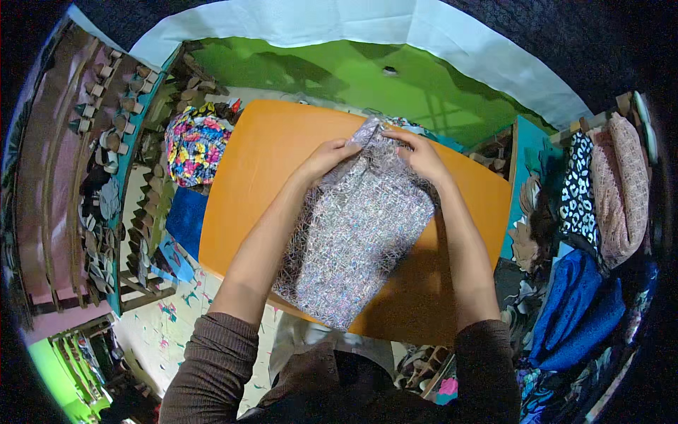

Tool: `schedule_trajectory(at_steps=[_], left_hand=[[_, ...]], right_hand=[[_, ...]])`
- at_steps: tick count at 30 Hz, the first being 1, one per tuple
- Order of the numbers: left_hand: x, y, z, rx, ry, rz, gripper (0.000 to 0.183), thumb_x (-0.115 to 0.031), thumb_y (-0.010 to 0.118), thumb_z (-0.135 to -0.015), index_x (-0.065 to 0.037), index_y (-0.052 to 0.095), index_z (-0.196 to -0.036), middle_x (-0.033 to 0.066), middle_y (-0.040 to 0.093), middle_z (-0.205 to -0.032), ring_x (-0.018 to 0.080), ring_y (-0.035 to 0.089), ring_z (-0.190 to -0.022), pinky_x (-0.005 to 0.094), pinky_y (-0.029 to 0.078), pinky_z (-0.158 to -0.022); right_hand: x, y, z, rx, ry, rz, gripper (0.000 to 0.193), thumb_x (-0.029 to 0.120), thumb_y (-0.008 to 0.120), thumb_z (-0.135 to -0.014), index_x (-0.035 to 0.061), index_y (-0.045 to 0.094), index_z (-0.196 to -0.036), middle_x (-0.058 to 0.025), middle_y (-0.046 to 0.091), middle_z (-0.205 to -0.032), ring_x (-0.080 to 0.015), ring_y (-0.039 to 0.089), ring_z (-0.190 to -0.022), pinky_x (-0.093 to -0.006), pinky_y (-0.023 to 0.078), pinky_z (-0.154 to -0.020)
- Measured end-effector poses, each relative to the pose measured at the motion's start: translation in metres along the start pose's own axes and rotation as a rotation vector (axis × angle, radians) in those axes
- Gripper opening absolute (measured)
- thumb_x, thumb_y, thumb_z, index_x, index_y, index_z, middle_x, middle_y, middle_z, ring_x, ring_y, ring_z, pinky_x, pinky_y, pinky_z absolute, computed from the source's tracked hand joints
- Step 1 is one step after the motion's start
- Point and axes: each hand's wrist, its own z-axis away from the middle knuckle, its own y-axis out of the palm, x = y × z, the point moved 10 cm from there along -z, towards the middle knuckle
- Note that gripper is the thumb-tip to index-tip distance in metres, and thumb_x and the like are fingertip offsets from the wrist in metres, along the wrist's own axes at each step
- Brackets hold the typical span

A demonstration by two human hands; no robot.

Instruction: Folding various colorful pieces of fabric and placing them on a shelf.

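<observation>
The silver patterned fabric (pixel 353 233) lies on the orange desk (pixel 261 162), its long axis running from the fingers back toward the body; left hand (pixel 328 157) and right hand (pixel 420 154) both pinch its far edge, equally near.

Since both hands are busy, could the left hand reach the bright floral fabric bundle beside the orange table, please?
Probably yes: the left hand grips the silvery patterned fabric, but nothing blocks the way to the floral bundle.
</observation>
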Motion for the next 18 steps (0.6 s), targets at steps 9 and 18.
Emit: schedule_trajectory(at_steps=[9, 18], left_hand=[[-0.051, -0.028, 0.048, -0.743, 0.52, -0.955, 0.04, -0.019, 0.053, -0.083, 0.0, 0.048, -0.117, 0.0187, 0.051, -0.114, 0.033, 0.05, -0.102, 0.0407, 0.036, -0.092], [0.04, 0.029, 0.091, -0.622, 0.572, -1.429, 0.057, -0.038, 0.047, -0.085, -0.008, 0.037, -0.133, 0.0124, 0.033, -0.139, 0.0285, 0.03, -0.128, 0.0479, 0.02, -0.104]], right_hand=[[0.042, 0.018, 0.017, -0.385, -0.277, 0.551, 0.037, 0.012, 0.051, -0.082, 0.0096, 0.051, -0.119, -0.0136, 0.046, -0.128, -0.0331, 0.039, -0.12, -0.0428, 0.029, -0.101], [-0.006, 0.031, -0.02, -0.235, -0.244, 0.995, 0.043, 0.03, 0.045, -0.087, 0.0123, 0.045, -0.126, -0.0139, 0.037, -0.136, -0.0284, 0.028, -0.129, -0.0543, 0.019, -0.103]])
